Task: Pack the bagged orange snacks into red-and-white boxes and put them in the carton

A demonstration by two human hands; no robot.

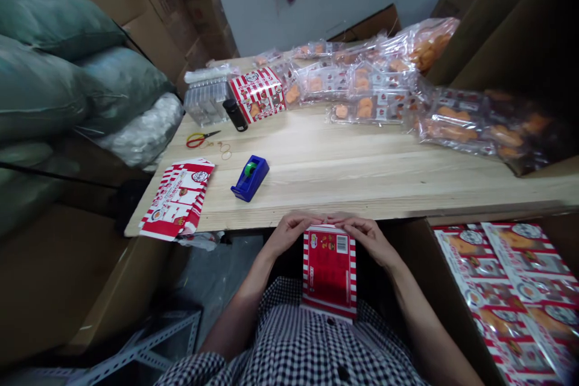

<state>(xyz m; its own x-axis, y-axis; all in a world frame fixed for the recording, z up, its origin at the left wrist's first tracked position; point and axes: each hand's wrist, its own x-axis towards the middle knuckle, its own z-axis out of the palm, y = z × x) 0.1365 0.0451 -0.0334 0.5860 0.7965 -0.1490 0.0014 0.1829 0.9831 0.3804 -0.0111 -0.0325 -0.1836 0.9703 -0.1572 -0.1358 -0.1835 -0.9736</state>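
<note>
A red-and-white striped box with a barcode lies in my lap, its far end against the table's front edge. My left hand grips the far left corner, and my right hand grips the far right corner. The fingers of both hands meet along the box's top edge, partly hidden behind it. Left of me on the table are a blue tape dispenser with green tape and a stack of flat striped cartons.
Scissors and a black cylinder lie farther back on the wooden table, near a striped box and clear plastic trays. Bagged orange items line the back. An open carton at right holds packed boxes.
</note>
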